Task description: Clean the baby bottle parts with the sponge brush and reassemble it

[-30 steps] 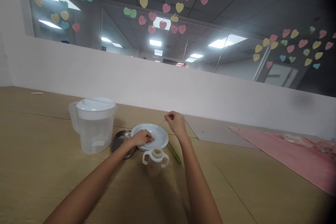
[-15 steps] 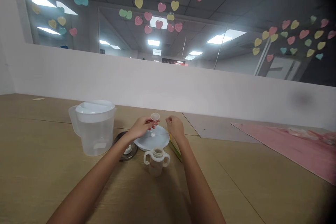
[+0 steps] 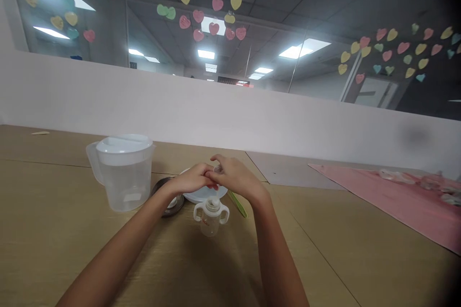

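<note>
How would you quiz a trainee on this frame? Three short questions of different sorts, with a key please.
1. True or false: the translucent pitcher has its lid off.
2. Which of these stands nearest the person?
A) the translucent pitcher
B) the two-handled baby bottle
C) the round metal dish
3. Fill in: in this view, the left hand and the right hand hide part of the white ____.

Key: 1. False, the lid is on. 2. B. 3. plate.
</note>
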`<action>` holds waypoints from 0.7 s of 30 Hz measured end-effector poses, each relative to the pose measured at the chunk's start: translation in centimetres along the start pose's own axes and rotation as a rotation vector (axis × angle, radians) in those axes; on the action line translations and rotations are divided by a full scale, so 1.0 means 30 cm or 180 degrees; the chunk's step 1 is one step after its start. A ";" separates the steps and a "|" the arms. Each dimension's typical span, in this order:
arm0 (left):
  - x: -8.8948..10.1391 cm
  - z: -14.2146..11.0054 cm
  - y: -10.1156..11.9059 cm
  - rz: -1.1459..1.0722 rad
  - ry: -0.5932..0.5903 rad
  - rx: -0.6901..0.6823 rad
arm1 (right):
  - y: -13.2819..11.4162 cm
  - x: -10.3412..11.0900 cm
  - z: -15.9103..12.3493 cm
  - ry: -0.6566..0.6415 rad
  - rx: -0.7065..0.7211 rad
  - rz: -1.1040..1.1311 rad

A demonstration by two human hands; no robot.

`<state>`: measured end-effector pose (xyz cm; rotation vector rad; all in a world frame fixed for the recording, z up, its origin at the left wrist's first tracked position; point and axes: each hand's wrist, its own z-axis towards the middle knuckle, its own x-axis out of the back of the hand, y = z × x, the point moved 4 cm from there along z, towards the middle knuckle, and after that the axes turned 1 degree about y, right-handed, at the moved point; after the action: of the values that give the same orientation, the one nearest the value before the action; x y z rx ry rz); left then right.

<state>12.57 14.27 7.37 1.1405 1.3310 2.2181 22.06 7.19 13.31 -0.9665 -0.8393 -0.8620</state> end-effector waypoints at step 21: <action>0.204 -0.092 -0.285 0.2726 0.0170 0.2420 | 0.067 -0.180 0.075 -0.0724 -0.0390 -0.0468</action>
<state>5.50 20.82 2.36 2.2779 2.0828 2.2678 21.20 11.12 8.62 -1.1356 -1.0721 -0.9494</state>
